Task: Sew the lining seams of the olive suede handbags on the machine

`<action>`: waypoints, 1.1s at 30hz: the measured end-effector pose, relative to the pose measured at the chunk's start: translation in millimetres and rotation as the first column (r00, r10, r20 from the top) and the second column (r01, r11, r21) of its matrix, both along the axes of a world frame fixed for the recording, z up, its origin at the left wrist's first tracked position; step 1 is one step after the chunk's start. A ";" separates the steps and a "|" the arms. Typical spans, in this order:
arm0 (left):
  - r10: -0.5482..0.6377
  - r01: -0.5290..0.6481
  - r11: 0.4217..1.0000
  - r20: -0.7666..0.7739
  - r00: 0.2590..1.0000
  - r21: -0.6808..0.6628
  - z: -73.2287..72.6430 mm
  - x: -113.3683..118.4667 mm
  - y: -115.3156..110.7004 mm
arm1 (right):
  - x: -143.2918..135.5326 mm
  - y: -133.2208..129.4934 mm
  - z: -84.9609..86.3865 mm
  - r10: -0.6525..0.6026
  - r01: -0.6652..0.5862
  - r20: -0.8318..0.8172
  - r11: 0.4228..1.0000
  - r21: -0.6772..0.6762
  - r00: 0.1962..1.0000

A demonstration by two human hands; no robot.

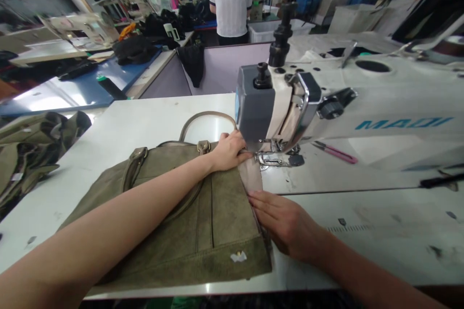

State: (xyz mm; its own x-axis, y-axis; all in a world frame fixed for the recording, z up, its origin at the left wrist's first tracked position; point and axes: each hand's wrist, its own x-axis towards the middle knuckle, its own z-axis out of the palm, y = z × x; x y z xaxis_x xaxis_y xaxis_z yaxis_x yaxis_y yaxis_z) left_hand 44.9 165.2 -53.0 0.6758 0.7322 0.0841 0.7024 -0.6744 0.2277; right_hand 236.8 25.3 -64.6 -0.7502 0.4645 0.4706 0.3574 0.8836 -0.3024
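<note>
An olive-green handbag [232, 207] lies flat on the white sewing table, its right edge up against the sewing machine [255, 106]. My left hand [228, 152] presses on the bag's upper right corner, fingers bent at the edge just left of the presser foot [271, 160]. A pale strip of lining [250, 174] shows along that edge. Lower down, my right hand [286, 222] grips the same edge between thumb and fingers; the thumb is mostly hidden. One bag handle [208, 114] loops out behind the bag, and the other passes under my left forearm.
Pink-handled snips [337, 152] lie on the machine bed right of the needle area. More olive bags [32, 149] are heaped at the left. Behind a low lilac partition [232, 65] stands a person in a white shirt [231, 2]. Another sewing machine [83, 29] is at the far left.
</note>
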 end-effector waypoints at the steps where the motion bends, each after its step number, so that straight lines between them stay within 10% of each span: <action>1: -0.006 0.006 1.000 0.005 1.000 0.000 -0.3 -0.4 2.1 | -1.0 1.1 0.0 -0.003 0.003 -0.008 1.000 -0.003 1.000; 28: -0.059 0.059 0.998 0.047 0.997 0.002 -10.0 -0.5 25.2 | 0.1 8.2 -3.2 -0.014 0.013 -0.001 0.986 -0.167 1.000; 33: -0.077 0.077 0.997 0.001 0.997 -0.001 6.9 -5.5 29.3 | -0.7 0.9 -2.4 -0.041 0.048 0.050 0.987 -0.154 0.998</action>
